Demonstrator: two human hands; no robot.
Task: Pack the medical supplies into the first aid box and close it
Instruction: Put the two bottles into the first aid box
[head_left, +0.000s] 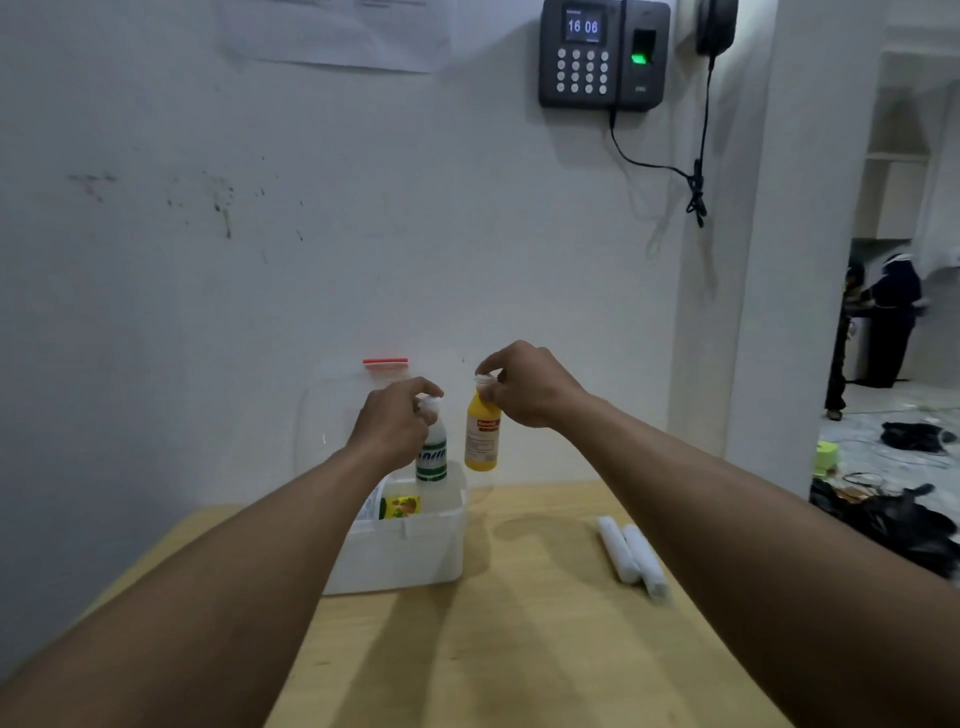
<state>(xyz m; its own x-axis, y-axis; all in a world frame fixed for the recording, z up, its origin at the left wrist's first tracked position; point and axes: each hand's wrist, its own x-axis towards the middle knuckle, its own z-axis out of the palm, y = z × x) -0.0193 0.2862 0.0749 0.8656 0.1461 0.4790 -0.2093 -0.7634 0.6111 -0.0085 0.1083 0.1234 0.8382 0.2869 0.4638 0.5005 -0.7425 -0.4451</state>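
Note:
My left hand (397, 423) grips the cap of a clear bottle with a green and white label (432, 457), whose base is just inside the open white first aid box (405, 558). Held by its white cap in my right hand (524, 387), a yellow bottle (482, 434) hangs in the air above the box's right rim. Inside the box lies a pack with a yellow and green label (400, 507). The box's clear lid (343, 410) with a red latch stands up against the wall. Two white bandage rolls (631, 556) lie on the wooden table (519, 649), to the right of the box.
The white wall stands right behind the box. A fingerprint clock (602, 54) with a dangling cable hangs high on it. Through a doorway at right, a person (891, 322) stands far off, and dark bags (893, 525) and cables lie on the floor.

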